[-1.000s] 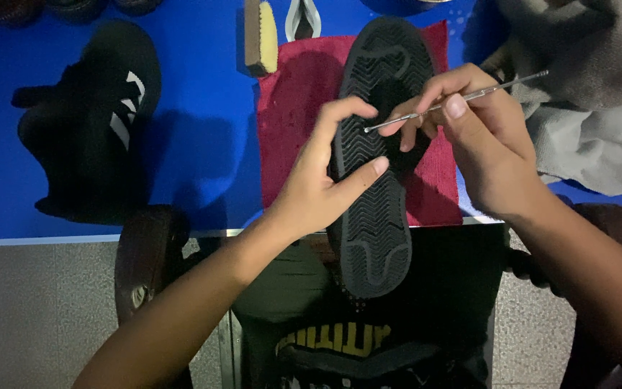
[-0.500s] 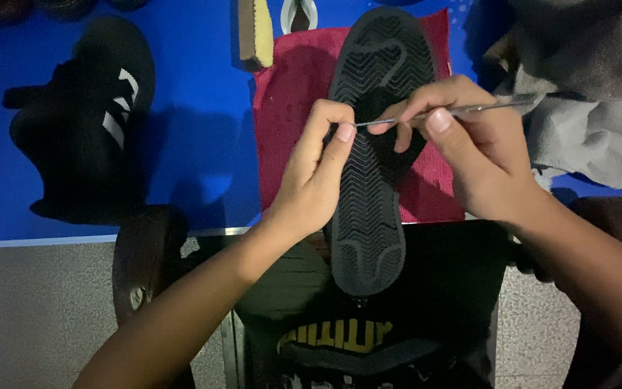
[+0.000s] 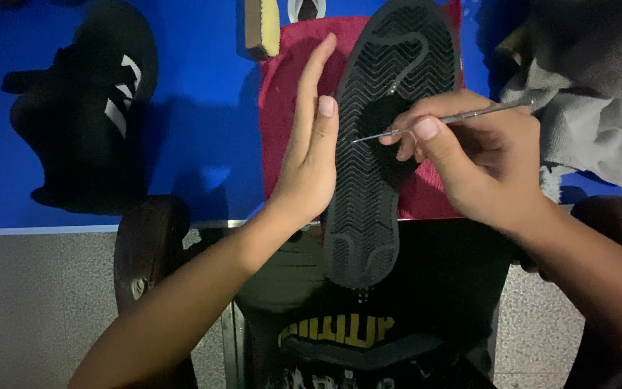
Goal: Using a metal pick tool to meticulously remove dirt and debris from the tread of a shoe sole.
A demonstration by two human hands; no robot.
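One black sneaker (image 3: 376,166), sole up, is laid lengthwise from 12 o'clock to 6 o'clock across a red cloth (image 3: 282,108) on the blue table (image 3: 203,144), its lower end overhanging the table edge toward the person. The rubber outsole is judged stiff yet slightly yielding, grippy through its zigzag tread, and light enough for one hand; the side wall at mid-length is the likely place to take hold.

Left hand (image 3: 309,155): held flat and open, fingers straight and pointed to 12 o'clock, palm edge pressed against the sneaker's 9 o'clock side; nothing is clasped, the shoe being merely braced.

Right hand (image 3: 469,162): closed in a narrow pen-like pinch on a thin metal pick (image 3: 440,119), the shaft running toward 2 o'clock, the tip set on the tread near mid-sole. The pick is judged rigid, slender and smooth, liable to slip.

Also listed: a second black sneaker with white stripes (image 3: 84,108) at 9 o'clock, well apart; a brush block (image 3: 262,29) at 12 o'clock; a grey cloth (image 3: 599,101) at 2 o'clock.
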